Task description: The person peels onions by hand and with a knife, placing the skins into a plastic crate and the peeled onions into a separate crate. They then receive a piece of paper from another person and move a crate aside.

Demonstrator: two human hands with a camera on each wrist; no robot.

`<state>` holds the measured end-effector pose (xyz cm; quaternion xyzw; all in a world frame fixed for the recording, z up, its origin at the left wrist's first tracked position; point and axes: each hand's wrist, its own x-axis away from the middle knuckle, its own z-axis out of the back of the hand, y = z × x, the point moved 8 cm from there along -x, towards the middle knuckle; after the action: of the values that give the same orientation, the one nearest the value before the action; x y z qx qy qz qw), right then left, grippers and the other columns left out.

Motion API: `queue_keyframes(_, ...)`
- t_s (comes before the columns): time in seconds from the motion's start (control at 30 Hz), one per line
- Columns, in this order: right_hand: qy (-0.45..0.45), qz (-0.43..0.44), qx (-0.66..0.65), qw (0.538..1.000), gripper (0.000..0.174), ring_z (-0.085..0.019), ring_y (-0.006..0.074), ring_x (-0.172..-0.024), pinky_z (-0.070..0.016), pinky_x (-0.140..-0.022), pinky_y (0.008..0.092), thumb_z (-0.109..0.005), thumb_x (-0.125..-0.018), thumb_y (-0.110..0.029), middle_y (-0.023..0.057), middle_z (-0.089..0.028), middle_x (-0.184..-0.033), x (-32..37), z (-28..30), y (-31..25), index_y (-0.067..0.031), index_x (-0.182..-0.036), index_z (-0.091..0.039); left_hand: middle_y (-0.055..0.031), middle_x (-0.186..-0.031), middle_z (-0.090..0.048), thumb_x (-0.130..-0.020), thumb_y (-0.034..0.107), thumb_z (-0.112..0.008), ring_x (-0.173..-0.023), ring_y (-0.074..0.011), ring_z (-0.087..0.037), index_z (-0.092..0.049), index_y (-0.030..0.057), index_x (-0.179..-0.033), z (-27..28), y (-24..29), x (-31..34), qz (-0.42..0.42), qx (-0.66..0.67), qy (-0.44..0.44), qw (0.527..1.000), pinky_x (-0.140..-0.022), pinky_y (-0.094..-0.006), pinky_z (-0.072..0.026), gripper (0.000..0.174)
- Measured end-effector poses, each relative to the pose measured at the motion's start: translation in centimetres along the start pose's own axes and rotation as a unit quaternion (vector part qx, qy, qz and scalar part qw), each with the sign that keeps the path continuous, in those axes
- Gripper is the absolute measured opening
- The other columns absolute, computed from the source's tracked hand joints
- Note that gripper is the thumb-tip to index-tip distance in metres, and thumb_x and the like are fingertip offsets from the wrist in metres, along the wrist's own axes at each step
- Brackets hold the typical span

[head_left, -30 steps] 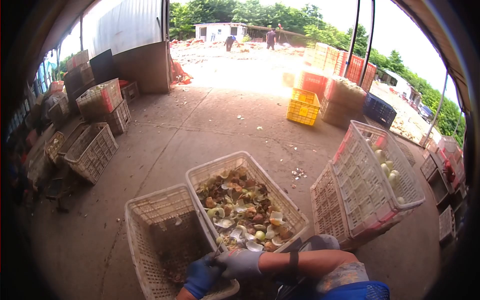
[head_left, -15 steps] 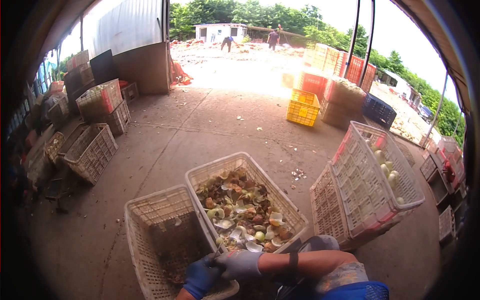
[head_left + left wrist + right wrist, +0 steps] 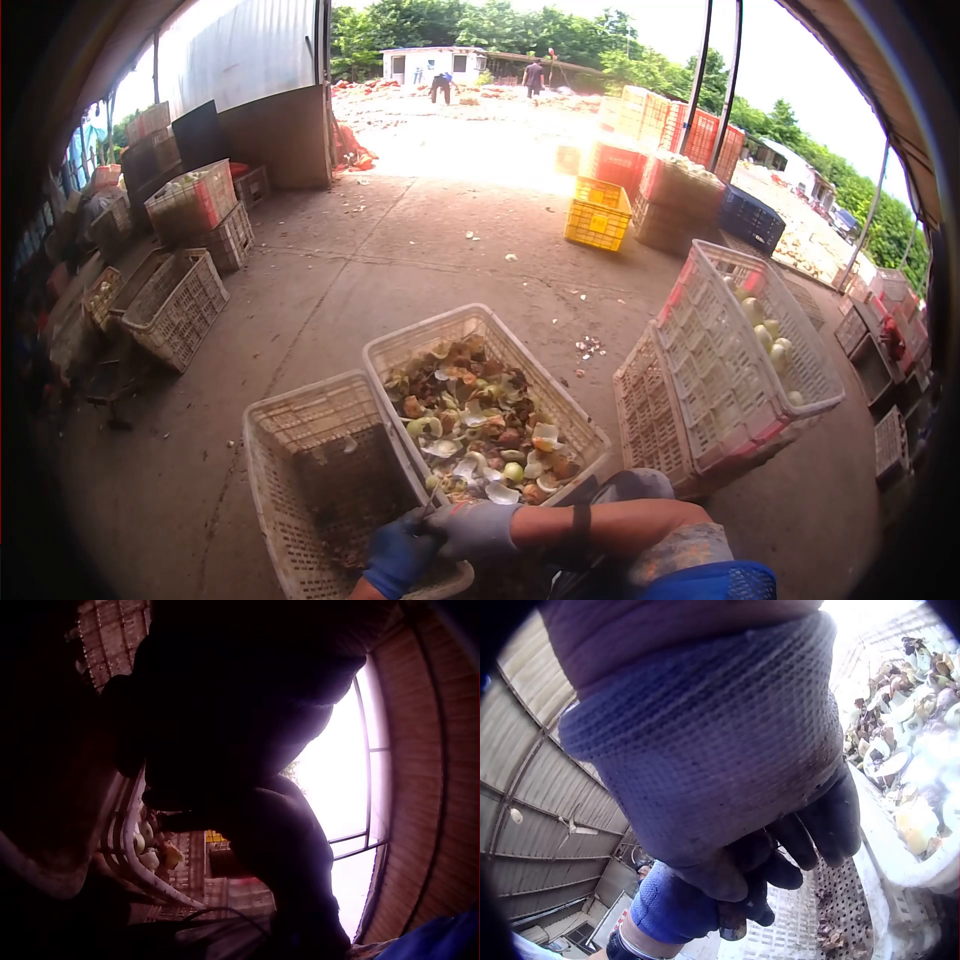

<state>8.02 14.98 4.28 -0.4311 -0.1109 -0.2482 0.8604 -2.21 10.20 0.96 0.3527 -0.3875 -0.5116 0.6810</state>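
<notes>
My left hand (image 3: 396,556), in a blue glove, and my right hand (image 3: 472,530), in a pale grey knit glove with dark fingers, meet over the near end of the left crate (image 3: 262,480). A slim, blade-like thing (image 3: 432,497) sticks up by the right fingertips. In the right wrist view, the fingers of both hands are curled together, and a small shiny brownish thing (image 3: 733,928) shows at the blue-gloved fingers; I cannot tell what it is. Scraps (image 3: 832,934) lie on that crate's floor. The left wrist view is mostly dark, with the hands in silhouette.
Beside it, a second crate (image 3: 592,425) holds onion skins and scraps (image 3: 480,420). Stacked crates (image 3: 690,380) at right carry peeled onions (image 3: 765,335). A yellow crate (image 3: 598,215) stands farther off; more crates (image 3: 180,310) are at left. Two people (image 3: 534,78) are outside.
The whole head view has shifted slightly left. Both hands stay together in nearly the same place over the left crate. One distant person has moved a little left.
</notes>
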Motion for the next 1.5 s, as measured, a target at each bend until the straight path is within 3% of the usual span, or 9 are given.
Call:
queue_keyframes(0.27, 0.005, 0.004, -0.003, 1.0, 0.04, -0.068, 0.0407, -0.099, -0.0533, -0.085, 0.0465, -0.064, -0.082, -0.02, 0.0247, -0.068, -0.102, 0.3, 0.3, -0.4, 0.0034, -0.115, -0.063, -0.0121, -0.093, -0.077, -0.084, 0.026, -0.071, -0.087, -0.0184, -0.076, -0.076, 0.0127, -0.116, 0.3, 0.7, 0.0, 0.019, -0.054, 0.013, 0.998, -0.079, -0.0325, -0.0579, 0.035)
queue_keyframes(0.43, -0.017, -0.007, 0.016, 1.0, 0.044, -0.069, 0.0382, -0.103, -0.0537, -0.089, 0.046, -0.063, -0.086, -0.026, 0.0218, -0.071, -0.106, -0.3, -0.5, 0.5, -0.0063, -0.125, -0.063, -0.0128, -0.096, -0.077, -0.085, 0.027, -0.07, -0.09, -0.0202, -0.076, -0.076, 0.0134, -0.115, 0.2, 0.5, 0.1, 0.03, -0.036, 0.004, 0.999, -0.082, -0.0325, -0.0579, 0.034)
queue_keyframes(0.53, -0.004, 0.002, -0.002, 1.0, 0.041, -0.068, 0.0406, -0.1, -0.0532, -0.085, 0.0463, -0.064, -0.082, -0.02, 0.0251, -0.068, -0.103, 0.2, 0.0, -0.2, 0.0034, -0.116, -0.062, -0.0127, -0.096, -0.077, -0.085, 0.027, -0.071, -0.09, -0.0201, -0.076, -0.076, 0.0131, -0.116, 0.1, 0.3, 0.0, 0.012, -0.045, 0.009, 0.999, -0.082, -0.0324, -0.0579, 0.034)
queue_keyframes(0.97, -0.005, 0.005, -0.008, 1.0, 0.04, -0.068, 0.0404, -0.1, -0.0534, -0.085, 0.0451, -0.066, -0.081, -0.021, 0.0245, -0.069, -0.103, 0.7, 0.5, -1.0, 0.0031, -0.113, -0.065, -0.0105, -0.092, -0.078, -0.086, 0.024, -0.071, -0.083, -0.0168, -0.075, -0.076, 0.0148, -0.116, 0.2, 0.2, 0.1, -0.01, -0.031, 0.019, 0.999, -0.078, -0.0308, -0.0584, 0.032)
queue_keyframes(1.03, 0.006, 0.027, -0.036, 0.999, 0.04, -0.068, 0.0401, -0.1, -0.0534, -0.085, 0.045, -0.067, -0.081, -0.022, 0.0242, -0.069, -0.103, 1.3, 1.4, -2.0, 0.0029, -0.112, -0.065, -0.0144, -0.101, -0.076, -0.084, 0.033, -0.074, -0.093, -0.0241, -0.075, -0.074, 0.0154, -0.12, -0.3, 0.2, 0.3, 0.04, -0.034, -0.043, 0.998, -0.084, -0.0343, -0.0565, 0.04)
queue_keyframes(1.17, -0.005, -0.009, -0.015, 1.0, 0.039, -0.068, 0.0395, -0.1, -0.0534, -0.085, 0.0448, -0.067, -0.081, -0.022, 0.0243, -0.069, -0.103, 1.5, 1.6, -1.7, 0.0028, -0.112, -0.066, -0.0139, -0.102, -0.076, -0.085, 0.031, -0.075, -0.094, -0.0231, -0.075, -0.073, 0.0121, -0.121, -0.7, -0.1, 0.0, 0.052, -0.041, -0.057, 0.996, -0.085, -0.0339, -0.056, 0.041)
queue_keyframes(1.27, -0.028, -0.024, 0.013, 0.999, 0.043, -0.069, 0.0381, -0.102, -0.054, -0.088, 0.045, -0.065, -0.083, -0.022, 0.0227, -0.071, -0.105, 0.2, -0.3, 0.2, -0.0049, -0.122, -0.064, -0.0126, -0.101, -0.077, -0.086, 0.027, -0.075, -0.092, -0.02, -0.074, -0.073, 0.0095, -0.12, -0.7, -0.4, 0.3, 0.07, 0.029, -0.041, 0.996, -0.085, -0.0324, -0.0557, 0.039)
queue_keyframes(1.33, -0.003, -0.011, -0.001, 1.0, 0.037, -0.068, 0.039, -0.1, -0.0534, -0.085, 0.0446, -0.067, -0.082, -0.021, 0.0238, -0.069, -0.103, 0.1, -0.1, 0.2, 0.0023, -0.111, -0.066, -0.0071, -0.08, -0.075, -0.084, 0.022, -0.073, -0.073, -0.0125, -0.072, -0.075, 0.0136, -0.116, -0.1, 0.9, 0.2, 0.001, 0.025, 0.003, 1.0, -0.069, -0.0303, -0.0577, 0.033)
queue_keyframes(1.5, -0.019, -0.023, 0.011, 0.999, 0.043, -0.07, 0.0386, -0.101, -0.0544, -0.087, 0.0451, -0.065, -0.081, -0.019, 0.0229, -0.071, -0.103, 0.5, 0.1, -0.1, -0.0039, -0.121, -0.065, -0.0082, -0.081, -0.075, -0.084, 0.022, -0.072, -0.074, -0.0142, -0.073, -0.075, 0.0133, -0.116, 0.0, 0.6, 0.3, 0.022, -0.029, -0.017, 0.999, -0.07, -0.0314, -0.0575, 0.033)
